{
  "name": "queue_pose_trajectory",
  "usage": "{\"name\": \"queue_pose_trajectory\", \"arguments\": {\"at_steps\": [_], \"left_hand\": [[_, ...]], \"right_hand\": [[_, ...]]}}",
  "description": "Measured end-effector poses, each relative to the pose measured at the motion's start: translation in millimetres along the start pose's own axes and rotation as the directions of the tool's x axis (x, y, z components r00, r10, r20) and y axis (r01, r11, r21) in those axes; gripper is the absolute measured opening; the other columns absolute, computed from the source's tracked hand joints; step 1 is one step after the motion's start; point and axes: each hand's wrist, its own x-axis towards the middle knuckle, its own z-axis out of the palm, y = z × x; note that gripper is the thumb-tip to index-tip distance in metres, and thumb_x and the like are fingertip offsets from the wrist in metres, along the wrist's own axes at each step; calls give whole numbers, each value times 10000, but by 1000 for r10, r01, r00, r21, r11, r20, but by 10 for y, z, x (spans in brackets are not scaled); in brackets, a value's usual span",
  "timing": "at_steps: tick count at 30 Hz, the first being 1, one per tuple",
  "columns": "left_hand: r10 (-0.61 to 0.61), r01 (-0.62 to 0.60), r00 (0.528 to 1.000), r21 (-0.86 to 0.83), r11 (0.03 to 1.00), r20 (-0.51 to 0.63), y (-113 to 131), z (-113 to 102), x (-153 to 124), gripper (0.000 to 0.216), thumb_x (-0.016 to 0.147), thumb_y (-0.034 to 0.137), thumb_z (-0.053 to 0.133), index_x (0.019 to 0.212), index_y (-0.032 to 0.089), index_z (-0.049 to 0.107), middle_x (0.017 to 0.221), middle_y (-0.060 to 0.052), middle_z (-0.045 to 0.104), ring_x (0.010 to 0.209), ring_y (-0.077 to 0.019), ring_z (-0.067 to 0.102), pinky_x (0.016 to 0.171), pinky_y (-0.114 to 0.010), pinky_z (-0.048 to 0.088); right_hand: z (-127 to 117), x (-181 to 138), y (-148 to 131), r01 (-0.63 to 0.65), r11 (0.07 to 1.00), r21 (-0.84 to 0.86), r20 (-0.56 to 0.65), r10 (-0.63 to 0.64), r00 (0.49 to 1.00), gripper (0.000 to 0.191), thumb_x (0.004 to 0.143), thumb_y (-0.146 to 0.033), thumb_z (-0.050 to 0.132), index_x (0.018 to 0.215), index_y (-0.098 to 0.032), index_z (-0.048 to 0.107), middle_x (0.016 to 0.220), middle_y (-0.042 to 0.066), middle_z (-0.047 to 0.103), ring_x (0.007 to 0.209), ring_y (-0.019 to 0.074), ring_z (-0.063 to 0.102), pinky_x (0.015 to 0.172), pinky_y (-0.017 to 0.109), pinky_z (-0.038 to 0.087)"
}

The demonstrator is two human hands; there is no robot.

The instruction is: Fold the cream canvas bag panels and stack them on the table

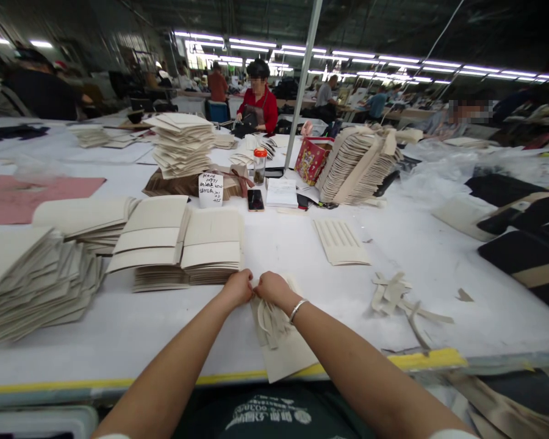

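Note:
My left hand [238, 288] and my right hand [274, 289] meet knuckle to knuckle over the far end of a cream cut piece [283, 347] that lies on the white table [302, 244] and hangs over its near edge. Both hands are closed, pinching the top of that piece, where loose strips curl. A silver bracelet sits on my right wrist. Stacks of the same cream pieces [183, 247] stand just beyond my left hand. A single slotted cream piece [341, 241] lies beyond my right hand.
Cream offcut strips [393, 292] lie at the right. More tall stacks [27, 277] fill the left, a fanned stack [357, 163] and a red bag [312, 160] the back. A phone [255, 199], a jar, and a paper note stand mid-table. A person in red [261, 103] works opposite.

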Motion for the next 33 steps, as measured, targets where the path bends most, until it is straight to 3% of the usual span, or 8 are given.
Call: {"name": "queue_pose_trajectory", "arguments": {"at_steps": [2,5,10,14,19,23,28,33], "left_hand": [[-6,6,1000,-6,1000,-12,65,5,-106,311,582,83,552,878,153,488,699,-13,612,691,-157,562,609,-224,381],[8,-8,1000,-27,1000,10,168,194,-583,276,640,103,506,905,174,475,730,-4,611,707,-148,558,628,-221,384],[9,29,950,-118,993,312,144,602,-1696,65,689,194,465,727,232,501,607,64,574,609,-134,540,574,-211,386],[49,5,938,-154,988,343,-28,379,-2097,190,640,150,452,806,233,495,705,55,566,669,-121,513,605,-201,378],[90,-75,994,-202,977,64,-140,5,-1975,160,700,179,428,845,213,485,778,9,530,722,-131,505,679,-227,398],[69,-112,984,-271,956,-164,-46,51,-1494,158,705,143,429,844,191,487,849,-14,513,750,-124,515,673,-218,415],[-16,-30,980,-225,974,-200,117,294,-903,271,625,22,487,853,169,487,854,-2,532,623,-81,501,656,-208,404],[-95,42,967,-219,975,-235,162,405,-744,359,595,21,543,917,161,469,818,-3,550,649,-95,501,654,-206,397]], "right_hand": [[-1,-2,-4,4,1000,-7,-1,-4,1000,312,658,-276,523,898,-100,615,901,152,637,833,230,596,625,253,421],[-13,2,3,26,1000,-12,2,-26,1000,304,650,-258,527,882,-87,625,889,161,638,826,230,597,626,251,420],[-25,15,27,69,998,-5,0,-69,998,287,654,-230,514,873,-85,631,898,161,633,828,223,586,635,255,408],[-82,-104,21,106,994,27,-27,-106,994,241,658,-238,519,822,-105,636,846,124,642,777,193,579,602,237,385],[-192,-406,81,231,967,104,-117,-218,969,236,731,-334,471,855,-184,606,820,12,638,714,103,546,576,185,354],[-188,-515,140,237,967,95,-90,-229,969,196,688,-302,512,794,-180,622,765,12,643,668,107,546,541,187,343],[-61,-475,119,166,985,38,-9,-166,986,165,620,-231,549,721,-147,649,716,68,650,655,159,574,517,212,355],[15,-433,117,130,991,14,3,-131,991,203,629,-242,530,764,-143,644,767,94,652,725,199,593,564,236,392]]}}
